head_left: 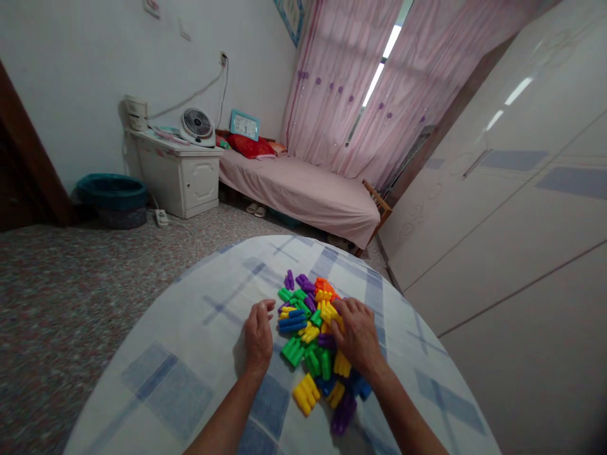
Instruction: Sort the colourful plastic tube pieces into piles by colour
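A heap of plastic toy building blocks in yellow, green, blue, purple and orange lies on the round table. On the heap's right side my right hand has its thumb and fingers around a yellow block; the palm hides part of the heap. My left hand rests on its edge left of the heap, fingers loosely curved and apart, with nothing visible in it. Closest to it are a blue block and a green block. Nearer to me lie a yellow block and a purple block.
A checked cloth covers the table. Beyond it stand a bed with a pink sheet, a white cabinet carrying a fan, and a teal-rimmed bin. A tall glossy wardrobe rises on the right.
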`<state>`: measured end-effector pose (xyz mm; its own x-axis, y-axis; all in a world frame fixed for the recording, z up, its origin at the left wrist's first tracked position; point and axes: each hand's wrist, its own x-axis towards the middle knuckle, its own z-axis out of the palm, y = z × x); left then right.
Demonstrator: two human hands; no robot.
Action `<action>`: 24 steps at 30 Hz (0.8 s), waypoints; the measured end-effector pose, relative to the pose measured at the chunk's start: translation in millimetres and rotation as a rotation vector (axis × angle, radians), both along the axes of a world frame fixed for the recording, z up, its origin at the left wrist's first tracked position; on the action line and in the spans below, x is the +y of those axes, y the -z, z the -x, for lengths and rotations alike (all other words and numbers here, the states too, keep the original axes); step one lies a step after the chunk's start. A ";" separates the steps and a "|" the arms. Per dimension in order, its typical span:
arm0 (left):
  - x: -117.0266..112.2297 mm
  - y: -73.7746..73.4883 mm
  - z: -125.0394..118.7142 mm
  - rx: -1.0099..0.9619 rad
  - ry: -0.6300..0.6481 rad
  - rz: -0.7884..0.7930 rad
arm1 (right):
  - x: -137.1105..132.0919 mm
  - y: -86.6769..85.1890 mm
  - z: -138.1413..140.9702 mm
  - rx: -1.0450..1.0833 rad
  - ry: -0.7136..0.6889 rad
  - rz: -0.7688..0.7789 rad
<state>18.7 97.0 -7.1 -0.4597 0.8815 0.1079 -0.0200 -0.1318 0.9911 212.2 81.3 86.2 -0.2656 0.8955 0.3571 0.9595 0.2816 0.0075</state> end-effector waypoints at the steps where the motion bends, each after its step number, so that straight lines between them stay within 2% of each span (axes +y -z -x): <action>1: -0.4 -1.0 -0.3 0.002 0.002 0.010 | 4.4 -3.7 2.3 0.028 -0.021 -0.014; 4: -0.6 -2.7 0.0 0.001 -0.001 0.034 | 26.8 -5.9 25.3 0.069 -0.144 -0.004; 7: 0.9 -0.8 1.8 0.001 0.008 0.041 | 60.4 5.5 59.7 0.007 -0.290 0.102; 10: 2.9 2.9 4.1 -0.001 0.019 0.038 | 95.5 21.6 86.9 -0.083 -0.348 0.227; 12: 3.8 4.7 5.2 -0.001 0.029 0.038 | 114.9 29.9 94.3 -0.132 -0.325 0.311; 14: 4.0 5.5 5.7 0.003 0.031 0.050 | 129.4 34.6 91.3 -0.144 -0.259 0.372; 17: 3.8 5.9 5.5 0.016 0.021 0.067 | 142.6 35.2 71.5 -0.111 -0.136 0.407; 21: 4.6 7.1 4.9 0.026 0.035 0.067 | 149.5 28.3 36.6 -0.085 0.008 0.467; 24: 4.9 7.2 4.6 0.020 0.042 0.080 | 148.1 22.3 15.3 -0.067 0.035 0.496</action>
